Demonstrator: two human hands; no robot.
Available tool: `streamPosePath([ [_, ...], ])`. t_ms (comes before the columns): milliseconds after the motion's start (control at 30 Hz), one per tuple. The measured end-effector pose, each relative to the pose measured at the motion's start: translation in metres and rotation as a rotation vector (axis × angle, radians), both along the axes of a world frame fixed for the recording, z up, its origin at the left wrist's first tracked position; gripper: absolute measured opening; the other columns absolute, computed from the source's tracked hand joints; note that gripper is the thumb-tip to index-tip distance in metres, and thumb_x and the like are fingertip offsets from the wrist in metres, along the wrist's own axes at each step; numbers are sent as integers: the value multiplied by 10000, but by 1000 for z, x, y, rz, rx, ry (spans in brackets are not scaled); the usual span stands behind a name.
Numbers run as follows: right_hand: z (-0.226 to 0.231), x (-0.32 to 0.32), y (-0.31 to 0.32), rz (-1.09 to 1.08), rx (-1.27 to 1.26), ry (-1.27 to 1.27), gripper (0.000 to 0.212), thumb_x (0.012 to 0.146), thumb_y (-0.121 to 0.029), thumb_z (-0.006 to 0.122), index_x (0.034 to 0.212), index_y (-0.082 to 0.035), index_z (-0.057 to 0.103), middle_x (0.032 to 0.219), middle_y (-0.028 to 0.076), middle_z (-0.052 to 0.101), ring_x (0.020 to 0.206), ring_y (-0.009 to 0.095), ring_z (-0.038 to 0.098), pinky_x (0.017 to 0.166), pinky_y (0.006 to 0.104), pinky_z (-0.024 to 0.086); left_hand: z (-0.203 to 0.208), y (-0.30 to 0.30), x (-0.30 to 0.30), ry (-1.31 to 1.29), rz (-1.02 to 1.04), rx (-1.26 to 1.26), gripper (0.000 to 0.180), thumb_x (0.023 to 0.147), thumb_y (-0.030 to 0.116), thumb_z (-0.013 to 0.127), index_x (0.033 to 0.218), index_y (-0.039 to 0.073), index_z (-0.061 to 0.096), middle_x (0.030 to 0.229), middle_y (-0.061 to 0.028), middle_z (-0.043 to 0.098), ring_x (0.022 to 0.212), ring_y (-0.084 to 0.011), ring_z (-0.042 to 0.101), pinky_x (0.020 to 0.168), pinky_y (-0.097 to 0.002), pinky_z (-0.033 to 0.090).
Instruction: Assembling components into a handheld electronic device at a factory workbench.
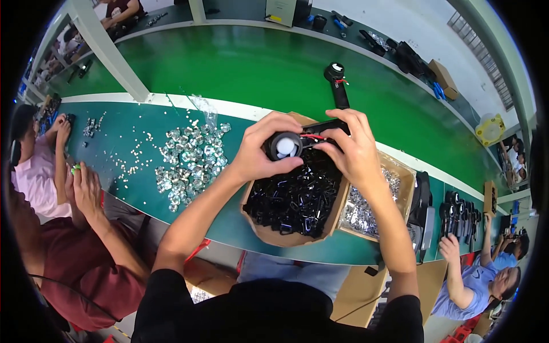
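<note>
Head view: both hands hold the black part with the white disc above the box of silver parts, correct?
Not quite. In the head view the left hand and right hand hold the black part with the white disc above the box of black parts; the box of silver parts sits to its right.

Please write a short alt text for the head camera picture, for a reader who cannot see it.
Seen from above, a person's left hand and right hand hold a black part with a round white centre over a cardboard box of black parts. Beside it stands a box of small silvery pieces; more silvery pieces lie on the green bench, where other people work.
</note>
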State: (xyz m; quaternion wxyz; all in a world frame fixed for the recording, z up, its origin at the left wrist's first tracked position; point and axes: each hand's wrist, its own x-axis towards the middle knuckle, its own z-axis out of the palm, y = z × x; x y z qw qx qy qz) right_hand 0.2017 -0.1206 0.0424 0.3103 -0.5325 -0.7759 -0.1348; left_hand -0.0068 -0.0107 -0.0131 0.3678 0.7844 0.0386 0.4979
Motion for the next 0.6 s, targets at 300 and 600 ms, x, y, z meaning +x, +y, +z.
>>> streamPosePath([
  [300, -9, -8, -8, -60, -76, 212, 235, 737, -162, 851, 871, -60, 688, 1276, 123, 568, 1249, 386, 471, 1026, 497, 403, 8, -12, 3, 84, 56, 214, 533, 657, 200, 940, 1098, 31, 695, 1190, -160, 636, 1045, -321, 671, 860, -392, 578],
  [600, -8, -20, -12, -64, -27, 23, 198, 793, -125, 794, 908, -75, 641, 1315, 123, 528, 1301, 381, 464, 1138, 662, 286, 4, -9, 8, 112, 48, 163, 583, 657, 166, 922, 1154, 24, 653, 1144, -140, 652, 995, -326, 660, 895, -416, 540],
])
